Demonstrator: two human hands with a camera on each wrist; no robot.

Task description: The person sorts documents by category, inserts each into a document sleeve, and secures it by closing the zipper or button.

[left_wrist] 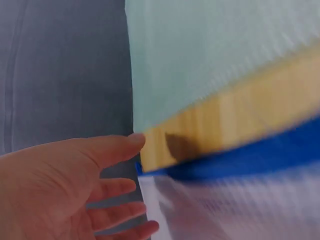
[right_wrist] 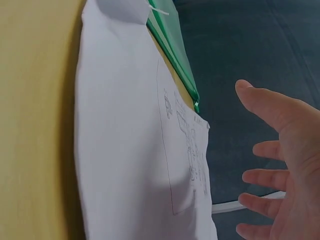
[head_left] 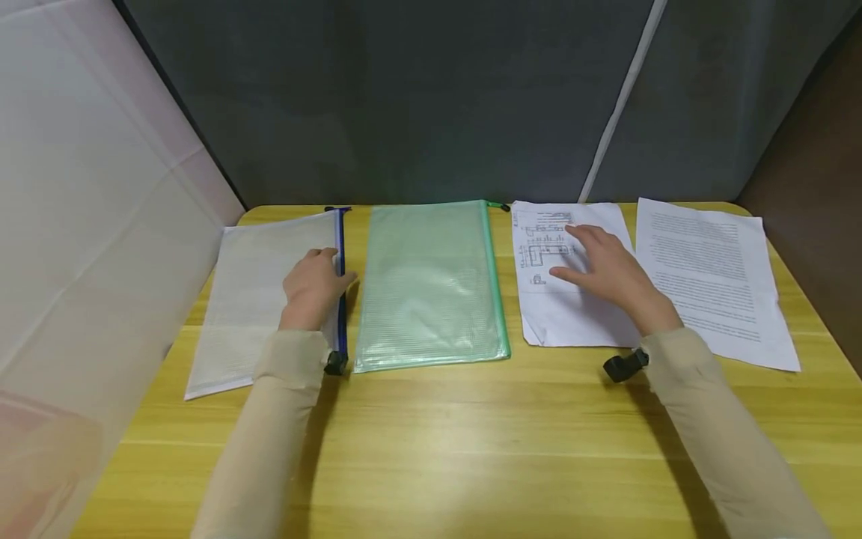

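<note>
A white mesh zipper pouch [head_left: 249, 299] with a blue zipper edge lies at the left of the table. Above its right side is my left hand [head_left: 313, 284], fingers loosely spread and thumb toward the blue edge; I see nothing in its grasp. To its right lies a green mesh zipper pouch [head_left: 429, 292]. My right hand [head_left: 609, 273] hovers over a sheet with technical drawings [head_left: 552, 314], thumb and fingers apart and holding nothing. In the right wrist view, a gap shows between that hand and the drawing sheet [right_wrist: 120, 130]. A text-printed sheet [head_left: 714, 277] lies farther right.
The wooden table [head_left: 444, 442] carries all of these in a row along its back edge. A dark panel [head_left: 404, 97] rises behind it, a pale curtain [head_left: 101, 187] hangs on the left, and a brown surface [head_left: 808, 187] borders the right.
</note>
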